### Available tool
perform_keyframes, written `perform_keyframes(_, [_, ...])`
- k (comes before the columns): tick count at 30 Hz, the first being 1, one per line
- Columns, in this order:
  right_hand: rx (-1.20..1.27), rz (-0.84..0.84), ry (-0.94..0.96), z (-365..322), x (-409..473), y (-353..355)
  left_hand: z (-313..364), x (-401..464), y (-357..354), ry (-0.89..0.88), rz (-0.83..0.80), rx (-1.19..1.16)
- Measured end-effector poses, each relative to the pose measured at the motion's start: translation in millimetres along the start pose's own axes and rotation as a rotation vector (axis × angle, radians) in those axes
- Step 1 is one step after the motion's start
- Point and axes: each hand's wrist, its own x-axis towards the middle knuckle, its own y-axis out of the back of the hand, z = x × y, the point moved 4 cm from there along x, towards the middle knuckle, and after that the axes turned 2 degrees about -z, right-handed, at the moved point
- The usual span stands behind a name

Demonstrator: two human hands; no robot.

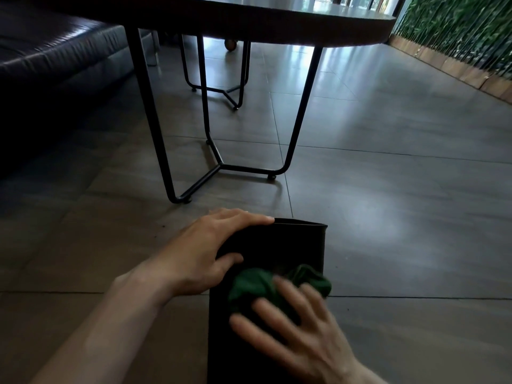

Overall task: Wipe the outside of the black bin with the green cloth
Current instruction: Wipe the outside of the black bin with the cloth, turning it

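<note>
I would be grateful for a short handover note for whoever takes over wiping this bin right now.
Left hand: fingers laid over the black bin near its far rim, thumb on its side, steadying it.
Right hand: fingers spread, pressing the bunched green cloth against the bin's upper face; it is motion-blurred.
Bin lies tilted on the tiled floor, in front of the table.
Done: cannot tell how much is wiped.
Left: the remaining outer sides.

floor (pixel 388 189): big grey tiles, glossy, w/ light patches | table (pixel 249 12): dark round top, black metal legs | sofa (pixel 55 51): dark leather, far left | wall (pixel 465 31): green foliage panel, right, wood base strip
</note>
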Motion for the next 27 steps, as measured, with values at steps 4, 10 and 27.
perform_keyframes(4, [-0.091,-0.22,0.199,-29,-22,-4,3,-1,-2,0.022,-0.019,0.006])
perform_keyframes(10, [0.031,-0.041,-0.214,25,25,12,3,0,2,0.02,0.02,-0.025])
perform_keyframes(27, [-0.034,0.03,-0.286,30,17,18,14,-4,2,0.031,-0.002,0.074])
